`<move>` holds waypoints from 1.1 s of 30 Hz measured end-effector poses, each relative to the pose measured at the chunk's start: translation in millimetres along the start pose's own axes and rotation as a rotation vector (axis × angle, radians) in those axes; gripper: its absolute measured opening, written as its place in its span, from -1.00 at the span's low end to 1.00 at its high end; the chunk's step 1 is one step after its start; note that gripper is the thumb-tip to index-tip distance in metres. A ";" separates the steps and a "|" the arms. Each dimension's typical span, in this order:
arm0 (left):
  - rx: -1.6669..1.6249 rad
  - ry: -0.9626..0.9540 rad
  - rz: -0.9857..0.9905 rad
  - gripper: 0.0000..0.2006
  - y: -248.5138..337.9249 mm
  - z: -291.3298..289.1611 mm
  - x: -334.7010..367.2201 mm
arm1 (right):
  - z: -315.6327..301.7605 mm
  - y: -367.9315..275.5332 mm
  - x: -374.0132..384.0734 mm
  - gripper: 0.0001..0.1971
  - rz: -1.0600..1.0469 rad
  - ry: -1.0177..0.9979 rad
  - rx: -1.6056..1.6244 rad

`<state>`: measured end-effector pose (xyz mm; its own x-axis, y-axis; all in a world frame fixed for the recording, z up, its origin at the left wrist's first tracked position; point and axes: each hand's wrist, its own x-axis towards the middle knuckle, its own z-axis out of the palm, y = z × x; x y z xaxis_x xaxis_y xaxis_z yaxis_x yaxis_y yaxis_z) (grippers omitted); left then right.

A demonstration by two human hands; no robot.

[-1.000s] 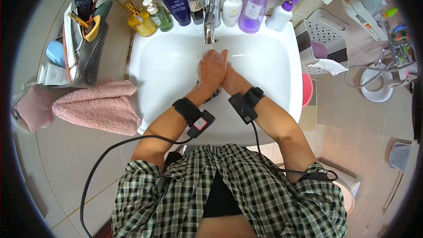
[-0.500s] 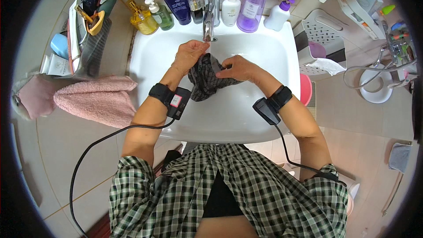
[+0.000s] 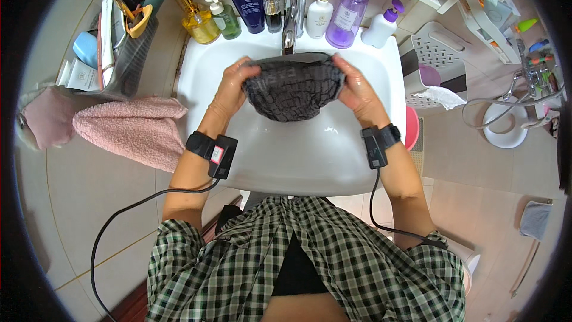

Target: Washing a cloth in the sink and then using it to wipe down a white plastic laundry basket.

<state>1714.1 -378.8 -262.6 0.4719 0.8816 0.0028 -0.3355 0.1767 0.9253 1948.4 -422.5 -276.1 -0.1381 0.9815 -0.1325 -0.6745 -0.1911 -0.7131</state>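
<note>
A pair of wet-looking dark grey underpants (image 3: 292, 90) with a black grid pattern hangs over the basin, its wide waistband stretched sideways at the top. My left hand (image 3: 232, 88) grips one end of the band, the thumb across its front. At the other end my right hand (image 3: 359, 92) pinches the band, thumb uppermost. Both hands look wet. The white washbasin (image 3: 286, 164) lies under them, and the chrome tap (image 3: 291, 21) rises just behind the cloth. Whether water is running is hidden by the cloth.
Along the basin's back edge stand a yellow pump bottle (image 3: 201, 24), a green one (image 3: 224, 22), a dark blue tube (image 3: 248, 7) and a purple pump bottle (image 3: 347, 21). A pink towel (image 3: 131, 131) hangs at left, below a toiletry basket (image 3: 128, 62). Cables trail from both wrist straps.
The bunched underpants have been spread out and lifted slightly. My hands have moved apart, the left one leftward and the right one rightward, pulling the waistband wide.
</note>
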 end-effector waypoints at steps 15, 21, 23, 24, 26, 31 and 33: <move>1.082 0.433 0.481 -0.66 -65.0 79.2 15.8 | -11.0 82.5 38.0 -0.69 -0.249 -0.252 -0.561; 1.333 0.455 0.395 -0.68 -65.0 64.0 35.1 | 19.1 62.8 21.7 -0.79 0.037 0.014 -0.321; 1.687 0.321 0.420 -0.65 -72.9 2.6 46.6 | 46.8 51.1 13.4 -0.79 0.383 0.205 0.155; 1.188 0.350 0.093 -0.60 -52.3 11.5 33.4 | 41.2 42.1 10.8 -0.78 0.368 0.241 0.087; 1.217 0.106 0.060 -0.60 -52.8 -11.2 36.1 | 18.9 33.5 16.1 -0.76 0.293 0.164 -0.054; 0.812 -0.115 -0.010 -0.79 -16.8 14.2 18.4 | -0.7 8.5 21.1 -0.81 0.065 0.232 -0.214; 0.226 0.048 -0.113 -0.87 0.9 26.4 20.6 | -13.7 26.0 30.6 -0.79 -0.033 0.251 -0.526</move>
<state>1745.1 -372.1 -251.7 0.4551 0.8825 -0.1190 -0.0889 0.1779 0.9800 1936.6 -397.3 -308.1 0.0964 0.9712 -0.2180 -0.2155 -0.1935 -0.9572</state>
